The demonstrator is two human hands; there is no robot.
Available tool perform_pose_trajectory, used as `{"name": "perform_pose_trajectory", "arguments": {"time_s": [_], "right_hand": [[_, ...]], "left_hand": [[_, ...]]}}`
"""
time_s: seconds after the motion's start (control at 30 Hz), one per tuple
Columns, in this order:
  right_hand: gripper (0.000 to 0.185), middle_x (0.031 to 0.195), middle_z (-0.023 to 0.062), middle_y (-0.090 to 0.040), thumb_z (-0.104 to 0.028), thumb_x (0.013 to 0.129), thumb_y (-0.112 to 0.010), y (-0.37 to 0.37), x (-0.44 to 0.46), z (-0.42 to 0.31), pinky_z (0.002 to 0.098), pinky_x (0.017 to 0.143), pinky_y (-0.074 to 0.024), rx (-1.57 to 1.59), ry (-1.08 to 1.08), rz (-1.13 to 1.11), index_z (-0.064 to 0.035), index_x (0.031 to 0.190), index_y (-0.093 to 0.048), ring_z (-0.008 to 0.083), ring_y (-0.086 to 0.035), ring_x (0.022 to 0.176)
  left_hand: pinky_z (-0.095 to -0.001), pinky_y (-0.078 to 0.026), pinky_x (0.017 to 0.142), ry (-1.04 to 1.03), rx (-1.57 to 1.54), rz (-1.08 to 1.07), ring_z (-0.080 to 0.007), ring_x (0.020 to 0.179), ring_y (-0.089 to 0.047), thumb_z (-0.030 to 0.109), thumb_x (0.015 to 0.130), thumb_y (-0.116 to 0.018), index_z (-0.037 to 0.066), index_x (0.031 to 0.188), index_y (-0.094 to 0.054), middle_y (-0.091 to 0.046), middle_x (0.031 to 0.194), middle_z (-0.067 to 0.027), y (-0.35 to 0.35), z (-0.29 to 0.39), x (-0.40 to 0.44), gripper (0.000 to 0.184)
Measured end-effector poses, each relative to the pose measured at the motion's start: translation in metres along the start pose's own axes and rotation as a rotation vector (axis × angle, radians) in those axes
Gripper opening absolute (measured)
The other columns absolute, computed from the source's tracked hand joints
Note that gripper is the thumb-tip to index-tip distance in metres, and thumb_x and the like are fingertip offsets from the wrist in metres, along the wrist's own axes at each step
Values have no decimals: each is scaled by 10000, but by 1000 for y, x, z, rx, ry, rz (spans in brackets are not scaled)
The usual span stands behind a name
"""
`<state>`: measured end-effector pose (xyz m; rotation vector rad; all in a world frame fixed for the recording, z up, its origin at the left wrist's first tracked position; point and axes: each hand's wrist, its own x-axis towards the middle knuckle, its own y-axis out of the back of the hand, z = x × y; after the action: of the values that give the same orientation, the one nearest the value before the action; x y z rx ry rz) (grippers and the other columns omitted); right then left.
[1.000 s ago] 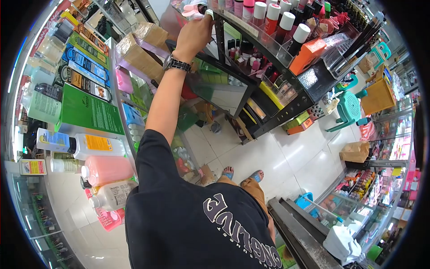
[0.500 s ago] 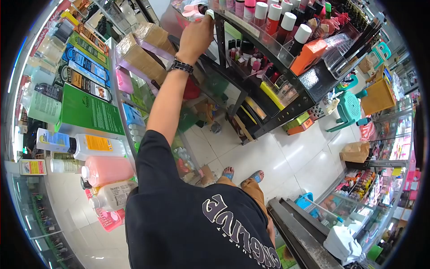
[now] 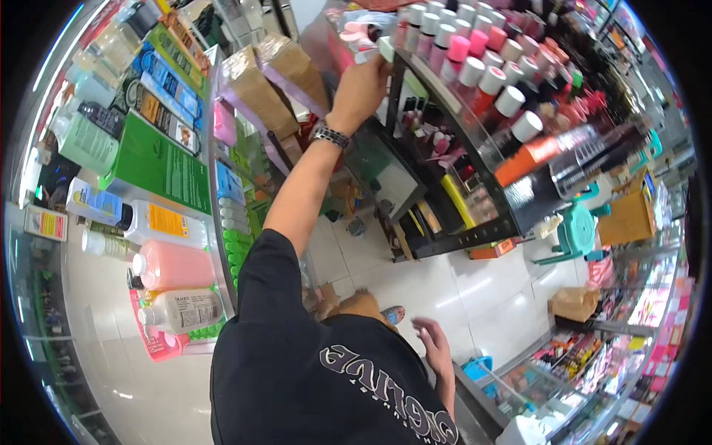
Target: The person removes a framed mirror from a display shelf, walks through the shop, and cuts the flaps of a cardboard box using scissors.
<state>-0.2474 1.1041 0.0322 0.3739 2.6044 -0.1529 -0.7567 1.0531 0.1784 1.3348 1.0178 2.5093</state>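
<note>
Two hands are in sight. The left hand (image 3: 361, 93) is at the corner of the rack (image 3: 475, 237), fingers curled by a white piece (image 3: 386, 49); whether they grip it I cannot tell. The right hand (image 3: 434, 345) hangs free, fingers loosely spread. Bottles (image 3: 486, 85) crowd the rack's upper edge, cartons (image 3: 246, 81) stand left of the watch (image 3: 331, 134), and open floor (image 3: 452, 289) lies below.
</note>
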Motion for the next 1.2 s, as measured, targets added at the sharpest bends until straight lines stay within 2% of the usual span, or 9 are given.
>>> {"name": "perform_pose_trajectory", "arguments": {"time_s": [0.07,0.2,0.3,0.37,0.47,0.67,0.8,1.0,1.2], "right_hand": [[368,1299,147,-548,-146,974,-457,-29,27,-87,353,1019,-392,-41,187,-151,18,1300,-503,235,-521,1191],[420,1402,169,-465,-109,970,-423,-87,123,-200,384,1067,-353,-113,668,-125,21,1369,-421,276,-469,1273],[434,1414,174,-450,-150,1019,-402,-112,208,-255,391,1081,-345,100,704,71,13,1420,-365,291,-451,1294],[439,1399,174,-455,-181,1035,-408,-112,254,-273,378,1073,-360,32,724,207,7,1429,-356,257,-471,1264],[426,1316,157,-525,-218,1032,-440,-106,286,-288,360,1027,-406,323,572,398,-4,1399,-404,230,-537,1171],[385,1184,122,-611,-228,1016,-488,-88,344,-329,339,977,-423,283,347,452,4,1324,-490,181,-572,1072],[331,1118,72,-651,-253,1010,-495,-51,369,-302,314,920,-469,589,408,-166,-53,1266,-560,183,-618,1013],[318,1147,98,-641,-214,983,-545,-46,376,-314,291,907,-469,588,287,-99,-45,1251,-564,172,-609,987],[330,1171,94,-634,-180,980,-538,-32,376,-305,283,928,-461,543,330,-18,-41,1279,-542,172,-605,1002]], "left_hand": [[-512,-450,571,40,-10,-30,-456,624,-593,170,897,-544,13,908,-560,-648,714,-225,-3,3,-5,158],[-512,-450,567,70,-84,-57,-455,619,-589,187,909,-538,7,855,-548,-632,685,-223,-13,-17,-1,188],[-510,-450,566,132,-188,-97,-452,612,-587,185,919,-530,8,841,-539,-621,662,-221,-13,-26,0,193],[-458,-434,540,142,-275,-108,-414,574,-567,155,897,-575,14,839,-547,-617,655,-182,-13,-34,0,155],[-457,-432,538,126,-351,-156,-407,576,-564,150,907,-567,15,871,-518,-613,667,-178,-15,-36,-9,149],[-436,-424,522,107,-465,-187,-382,566,-558,155,922,-555,36,885,-473,-616,693,-135,-21,-51,-4,149],[-416,-428,524,76,-440,-267,-348,558,-562,161,917,-560,40,888,-473,-608,686,-116,-12,-59,-3,152],[-395,-433,530,6,-456,-139,-314,561,-566,171,913,-563,41,887,-476,-596,675,-104,-21,-69,7,158],[-378,-435,531,2,-453,-142,-296,565,-564,171,915,-557,42,881,-479,-583,664,-100,-15,-61,9,155]]}}
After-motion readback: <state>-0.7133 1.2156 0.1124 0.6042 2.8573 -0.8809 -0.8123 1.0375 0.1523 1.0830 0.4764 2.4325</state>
